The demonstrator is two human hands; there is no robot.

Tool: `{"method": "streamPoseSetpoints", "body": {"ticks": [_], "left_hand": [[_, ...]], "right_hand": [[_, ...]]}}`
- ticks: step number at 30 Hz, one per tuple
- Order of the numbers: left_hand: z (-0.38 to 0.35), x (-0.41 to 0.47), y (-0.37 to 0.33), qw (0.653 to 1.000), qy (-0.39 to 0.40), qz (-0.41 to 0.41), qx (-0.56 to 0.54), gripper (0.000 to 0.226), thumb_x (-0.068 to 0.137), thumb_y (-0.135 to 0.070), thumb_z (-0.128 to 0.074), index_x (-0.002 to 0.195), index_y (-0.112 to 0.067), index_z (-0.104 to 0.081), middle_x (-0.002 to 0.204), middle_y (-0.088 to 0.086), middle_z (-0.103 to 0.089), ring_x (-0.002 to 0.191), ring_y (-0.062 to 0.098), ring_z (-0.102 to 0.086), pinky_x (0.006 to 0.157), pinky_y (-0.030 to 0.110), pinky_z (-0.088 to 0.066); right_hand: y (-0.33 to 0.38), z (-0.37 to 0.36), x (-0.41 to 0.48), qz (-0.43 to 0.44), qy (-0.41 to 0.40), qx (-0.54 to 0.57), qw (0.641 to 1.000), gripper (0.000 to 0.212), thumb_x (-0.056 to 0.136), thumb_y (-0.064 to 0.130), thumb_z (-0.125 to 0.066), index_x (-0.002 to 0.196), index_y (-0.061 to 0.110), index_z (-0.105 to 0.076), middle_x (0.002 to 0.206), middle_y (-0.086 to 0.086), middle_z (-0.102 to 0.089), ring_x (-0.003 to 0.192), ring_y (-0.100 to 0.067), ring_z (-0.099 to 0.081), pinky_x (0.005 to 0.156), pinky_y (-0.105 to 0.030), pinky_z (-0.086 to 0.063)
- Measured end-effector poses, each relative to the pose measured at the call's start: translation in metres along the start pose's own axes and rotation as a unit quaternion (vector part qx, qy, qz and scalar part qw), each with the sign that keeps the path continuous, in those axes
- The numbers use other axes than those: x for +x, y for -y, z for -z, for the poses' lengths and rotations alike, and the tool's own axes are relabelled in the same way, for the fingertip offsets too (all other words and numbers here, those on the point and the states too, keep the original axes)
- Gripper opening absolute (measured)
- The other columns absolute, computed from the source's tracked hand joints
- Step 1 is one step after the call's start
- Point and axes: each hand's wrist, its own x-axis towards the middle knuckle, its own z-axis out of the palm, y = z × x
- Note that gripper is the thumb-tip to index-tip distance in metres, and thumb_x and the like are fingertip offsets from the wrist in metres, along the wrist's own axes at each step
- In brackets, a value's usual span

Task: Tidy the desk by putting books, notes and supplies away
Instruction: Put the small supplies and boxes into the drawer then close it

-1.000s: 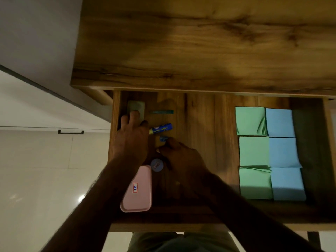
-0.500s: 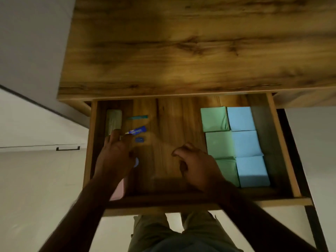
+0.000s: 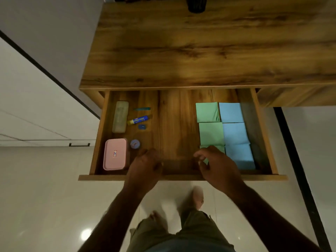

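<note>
The open wooden drawer [image 3: 264,135] sticks out below the desk top [image 3: 209,48]. On its left lie a pale green case [image 3: 120,116], a blue glue stick [image 3: 137,120], a teal pen [image 3: 141,108], a small blue eraser [image 3: 142,126], a round blue lid [image 3: 135,144] and a pink box [image 3: 114,154]. Green sticky notes [image 3: 209,122] and blue sticky notes [image 3: 234,124] fill the right side. My left hand [image 3: 145,165] hovers over the drawer's front with loosely curled fingers, holding nothing. My right hand [image 3: 216,165] is beside it, fingers relaxed, over the nearest green pad.
A dark cup [image 3: 197,4] stands at the desk's far edge. Pale tiled floor [image 3: 45,188] lies to the left, with a black door stop [image 3: 79,144] on it. My legs and bare feet [image 3: 197,197] are below the drawer front.
Both hands have pulled back from the supplies at the drawer's left toward its front edge. The view has widened, and the case, the pink box and the round lid are now uncovered.
</note>
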Motion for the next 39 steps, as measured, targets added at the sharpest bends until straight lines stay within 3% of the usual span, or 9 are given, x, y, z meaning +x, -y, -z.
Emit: {"method": "streamPoseSetpoints", "body": {"ticks": [8, 12, 14, 17, 18, 20, 25, 33, 39], "left_hand": [[-0.009, -0.029, 0.032, 0.998, -0.047, -0.012, -0.026, 0.019, 0.084, -0.012, -0.063, 0.075, -0.028, -0.059, 0.078, -0.009, -0.062, 0.073, 0.008, -0.057, 0.062, 0.013, -0.036], [-0.003, -0.057, 0.032, 0.994, -0.103, 0.021, -0.041, 0.013, 0.092, -0.025, -0.059, 0.08, -0.026, -0.063, 0.075, -0.01, -0.063, 0.068, 0.003, -0.06, 0.06, 0.011, -0.04], [-0.004, -0.067, 0.033, 0.987, -0.032, 0.107, -0.118, 0.017, 0.093, -0.037, -0.059, 0.085, -0.024, -0.066, 0.077, -0.004, -0.069, 0.071, 0.012, -0.067, 0.062, 0.018, -0.051], [-0.002, -0.07, 0.028, 0.834, 0.146, 0.339, -0.411, 0.045, 0.089, -0.052, -0.062, 0.103, -0.009, -0.064, 0.092, 0.013, -0.074, 0.08, 0.031, -0.072, 0.067, 0.037, -0.061], [-0.003, -0.069, 0.028, 0.799, 0.178, 0.359, -0.448, 0.052, 0.089, -0.056, -0.06, 0.106, -0.007, -0.062, 0.096, 0.016, -0.074, 0.083, 0.034, -0.073, 0.07, 0.041, -0.061], [-0.005, -0.068, 0.026, 0.781, 0.188, 0.35, -0.482, 0.055, 0.091, -0.06, -0.054, 0.11, -0.008, -0.06, 0.101, 0.016, -0.074, 0.088, 0.035, -0.073, 0.076, 0.046, -0.061], [-0.01, -0.059, 0.024, 0.742, 0.185, 0.361, -0.533, 0.05, 0.102, -0.049, -0.038, 0.112, -0.003, -0.057, 0.105, 0.018, -0.073, 0.091, 0.037, -0.072, 0.079, 0.047, -0.058], [-0.007, -0.035, 0.021, 0.748, 0.192, 0.376, -0.512, 0.054, 0.103, -0.05, -0.032, 0.114, -0.004, -0.06, 0.106, 0.016, -0.072, 0.091, 0.038, -0.071, 0.075, 0.047, -0.057], [-0.004, 0.0, 0.018, 0.737, 0.17, 0.388, -0.527, 0.055, 0.102, -0.051, -0.034, 0.117, -0.004, -0.058, 0.108, 0.017, -0.07, 0.092, 0.04, -0.07, 0.072, 0.047, -0.056]], "right_hand": [[0.008, -0.029, -0.042, -0.115, -0.148, -0.014, 0.982, 0.019, 0.086, 0.014, -0.064, 0.101, 0.025, -0.071, 0.104, -0.004, -0.063, 0.095, -0.024, -0.063, 0.073, -0.032, -0.054], [0.01, -0.041, -0.061, -0.213, -0.201, 0.1, 0.951, 0.005, 0.086, 0.028, -0.073, 0.088, 0.026, -0.069, 0.091, 0.0, -0.07, 0.086, -0.021, -0.067, 0.075, -0.032, -0.054], [0.014, -0.044, -0.071, -0.301, -0.195, 0.249, 0.9, 0.016, 0.084, 0.037, -0.075, 0.085, 0.022, -0.071, 0.084, -0.002, -0.073, 0.08, -0.024, -0.071, 0.075, -0.044, -0.061], [0.017, -0.043, -0.083, -0.394, -0.122, 0.463, 0.785, 0.029, 0.087, 0.037, -0.076, 0.103, 0.013, -0.069, 0.098, -0.016, -0.073, 0.083, -0.033, -0.074, 0.07, -0.046, -0.063], [0.017, -0.043, -0.086, -0.404, -0.097, 0.493, 0.764, 0.036, 0.088, 0.04, -0.074, 0.109, 0.013, -0.065, 0.103, -0.017, -0.072, 0.087, -0.035, -0.074, 0.07, -0.044, -0.063], [0.016, -0.044, -0.087, -0.409, -0.072, 0.527, 0.741, 0.041, 0.092, 0.045, -0.069, 0.117, 0.013, -0.06, 0.107, -0.016, -0.072, 0.091, -0.037, -0.074, 0.07, -0.042, -0.062], [0.022, -0.04, -0.077, -0.391, -0.066, 0.519, 0.758, 0.036, 0.102, 0.042, -0.053, 0.116, 0.01, -0.063, 0.107, -0.013, -0.075, 0.092, -0.033, -0.074, 0.072, -0.042, -0.06], [0.025, -0.023, -0.049, -0.4, -0.034, 0.448, 0.799, 0.034, 0.105, 0.037, -0.046, 0.114, 0.009, -0.063, 0.104, -0.01, -0.076, 0.091, -0.031, -0.074, 0.083, -0.046, -0.054], [0.019, -0.012, -0.012, -0.398, -0.025, 0.434, 0.808, 0.032, 0.106, 0.034, -0.045, 0.115, 0.009, -0.063, 0.1, -0.009, -0.077, 0.086, -0.029, -0.075, 0.075, -0.04, -0.051]]}}
